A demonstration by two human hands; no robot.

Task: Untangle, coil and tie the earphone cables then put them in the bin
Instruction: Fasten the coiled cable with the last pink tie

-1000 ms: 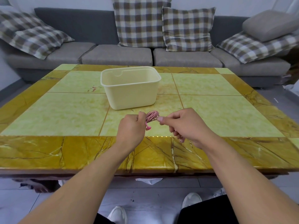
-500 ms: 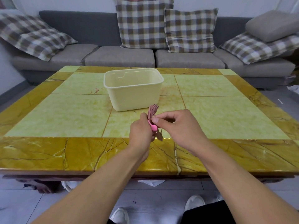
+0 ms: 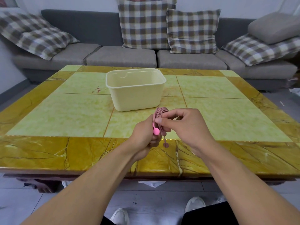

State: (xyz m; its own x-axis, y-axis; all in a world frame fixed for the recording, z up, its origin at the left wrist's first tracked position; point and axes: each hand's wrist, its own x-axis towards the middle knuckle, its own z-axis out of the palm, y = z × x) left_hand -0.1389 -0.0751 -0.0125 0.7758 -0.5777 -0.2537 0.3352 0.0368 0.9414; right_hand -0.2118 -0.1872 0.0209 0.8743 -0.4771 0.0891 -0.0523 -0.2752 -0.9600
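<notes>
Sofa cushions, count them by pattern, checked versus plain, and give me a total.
Checked cushions: 4
Plain grey cushion: 1
Total: 5

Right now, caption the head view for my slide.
Both hands, left hand and right hand, hold coiled pink earphones before the cream bin.

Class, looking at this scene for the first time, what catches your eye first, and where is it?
Both hands, left and right, hold a coiled pink earphone cable above the table's near edge. Just behind stands a cream bin, mid-table, with a grey sofa beyond.
</notes>
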